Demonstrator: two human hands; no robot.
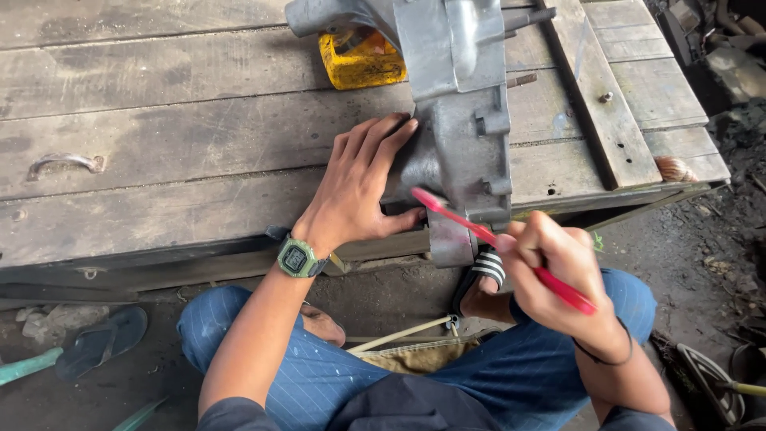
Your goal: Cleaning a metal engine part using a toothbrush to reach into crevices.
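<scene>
Seated by the wooden platform (159,136), the right hand (558,267) pinches a red toothbrush (495,239) against the grey engine casing (463,136) overhanging its near edge, the left hand (359,187) pressed flat, fingers spread, steadying it — slacken that, and I'd expect the casing to tip off — the yellow container (359,60) lies beyond.

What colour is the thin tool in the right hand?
Red; the tool shows best in the head view, held by the right hand against the grey metal casing.
</scene>
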